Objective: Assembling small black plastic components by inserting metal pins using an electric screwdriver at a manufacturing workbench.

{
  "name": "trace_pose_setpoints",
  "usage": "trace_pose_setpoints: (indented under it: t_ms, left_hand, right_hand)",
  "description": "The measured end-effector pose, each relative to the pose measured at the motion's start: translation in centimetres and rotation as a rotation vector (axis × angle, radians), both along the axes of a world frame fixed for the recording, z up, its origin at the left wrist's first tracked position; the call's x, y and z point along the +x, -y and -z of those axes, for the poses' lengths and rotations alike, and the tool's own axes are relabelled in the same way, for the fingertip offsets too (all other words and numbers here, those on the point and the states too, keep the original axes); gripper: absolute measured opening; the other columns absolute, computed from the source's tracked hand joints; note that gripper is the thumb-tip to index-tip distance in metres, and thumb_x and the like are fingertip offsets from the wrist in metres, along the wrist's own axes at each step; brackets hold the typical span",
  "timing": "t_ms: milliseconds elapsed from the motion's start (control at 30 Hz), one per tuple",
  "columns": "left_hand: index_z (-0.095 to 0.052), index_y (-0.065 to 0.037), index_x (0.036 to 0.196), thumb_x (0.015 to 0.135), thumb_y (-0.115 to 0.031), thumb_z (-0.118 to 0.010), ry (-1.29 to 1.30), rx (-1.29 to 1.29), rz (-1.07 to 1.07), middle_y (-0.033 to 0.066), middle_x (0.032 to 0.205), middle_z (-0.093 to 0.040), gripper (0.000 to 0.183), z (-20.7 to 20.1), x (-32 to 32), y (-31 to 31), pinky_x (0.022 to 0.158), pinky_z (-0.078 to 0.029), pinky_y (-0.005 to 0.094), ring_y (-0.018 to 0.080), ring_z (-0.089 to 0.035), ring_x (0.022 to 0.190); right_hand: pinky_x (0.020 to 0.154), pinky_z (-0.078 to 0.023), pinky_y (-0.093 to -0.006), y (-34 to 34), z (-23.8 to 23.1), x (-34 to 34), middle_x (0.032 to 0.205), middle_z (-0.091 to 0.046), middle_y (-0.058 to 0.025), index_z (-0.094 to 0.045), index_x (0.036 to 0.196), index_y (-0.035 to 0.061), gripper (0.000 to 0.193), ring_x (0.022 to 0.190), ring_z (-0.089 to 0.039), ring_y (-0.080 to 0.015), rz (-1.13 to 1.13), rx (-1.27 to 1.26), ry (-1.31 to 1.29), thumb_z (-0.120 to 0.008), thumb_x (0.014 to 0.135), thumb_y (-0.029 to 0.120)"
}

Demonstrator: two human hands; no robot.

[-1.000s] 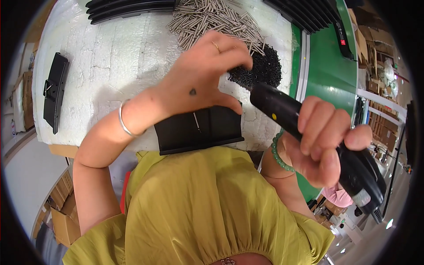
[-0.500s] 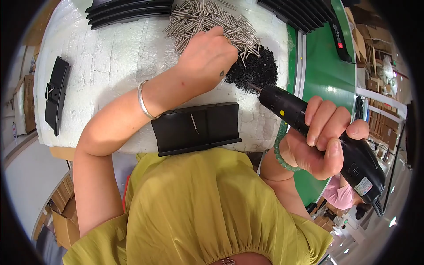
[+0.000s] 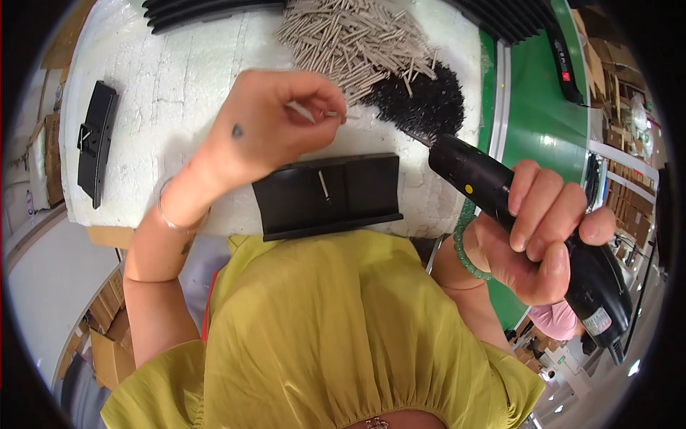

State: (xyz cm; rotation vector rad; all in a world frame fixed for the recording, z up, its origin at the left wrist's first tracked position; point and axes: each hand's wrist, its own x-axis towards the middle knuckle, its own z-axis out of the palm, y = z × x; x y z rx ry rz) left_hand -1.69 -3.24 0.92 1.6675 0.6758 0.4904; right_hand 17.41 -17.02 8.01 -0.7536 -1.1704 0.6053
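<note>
My left hand (image 3: 268, 121) is closed, pinching a thin metal pin (image 3: 350, 116) whose tip sticks out past the fingertips. Just below it, a black panel (image 3: 366, 189) lies near the table's front edge, with one metal pin (image 3: 325, 187) lying on its face. My right hand (image 3: 547, 232) is wrapped round a black electric screwdriver (image 3: 475, 171), held at an angle. Its bit points at a heap of small black screws (image 3: 425, 99). Behind that spreads a big pile of metal pins (image 3: 357, 39).
A smaller black part (image 3: 96, 143) lies at the left of the wrapped white tabletop (image 3: 168, 93). Stacked black panels (image 3: 200, 16) stand at the back left, and more ribbed black panels (image 3: 507, 20) at the back right. A green surface (image 3: 543, 118) runs along the right.
My left hand has drawn back from the pile of pins toward the left and near me, with a pin now showing in its fingers. My right hand still holds the screwdriver; the view has shifted slightly.
</note>
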Motion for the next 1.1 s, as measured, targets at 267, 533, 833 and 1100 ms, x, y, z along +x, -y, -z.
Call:
trace_pose_setpoints:
  t_ms: [267, 533, 833, 1100]
  left_hand:
    - [-0.068, -0.006, 0.080, 0.068, -0.001, -0.071, -0.084, 0.627, -0.071, 0.0075, 0.075, -0.064, 0.013, 0.7, -3.1, 5.1, 0.058, -0.050, 0.0330, 0.0264, -0.060, 0.068]
    - [-0.069, -0.005, 0.080, 0.062, 0.001, -0.075, -0.083, 0.614, -0.129, 0.0051, 0.077, -0.062, 0.020, 1.7, -3.2, 6.0, 0.063, -0.048, 0.0324, 0.0241, -0.055, 0.074]
    - [-0.066, -0.009, 0.075, 0.062, -0.002, -0.072, -0.054, 0.611, -0.155, 0.0009, 0.077, -0.061, 0.016, 2.2, -2.5, 6.1, 0.058, -0.049, 0.0339, 0.0225, -0.057, 0.076]
    - [-0.065, -0.008, 0.075, 0.061, -0.002, -0.072, -0.028, 0.597, -0.160, 0.0011, 0.078, -0.061, 0.017, 2.6, -2.6, 6.1, 0.059, -0.049, 0.0339, 0.0235, -0.056, 0.076]
  right_hand:
    - [0.058, -0.036, -0.0189, 0.6, 0.3, -1.9, 0.061, -0.051, 0.0094, -0.049, 0.102, 0.0185, 0.030, 0.049, -0.046, -0.0035, -0.254, -0.096, 0.022, -0.068, 0.080, 0.011]
    - [0.054, -0.036, -0.0199, 0.2, 1.1, -3.1, 0.061, -0.051, 0.0089, -0.048, 0.102, 0.0185, 0.029, 0.047, -0.046, -0.0038, -0.259, -0.123, 0.053, -0.065, 0.080, 0.010]
    - [0.053, -0.038, -0.0221, 0.2, 1.1, -3.0, 0.063, -0.051, 0.0076, -0.045, 0.100, 0.0184, 0.029, 0.048, -0.046, -0.0054, -0.270, -0.166, 0.104, -0.064, 0.080, 0.010]
    - [0.052, -0.039, -0.0230, -0.8, 1.6, -2.9, 0.065, -0.050, 0.0061, -0.043, 0.098, 0.0176, 0.028, 0.048, -0.047, -0.0073, -0.325, -0.152, 0.124, -0.062, 0.079, 0.011]
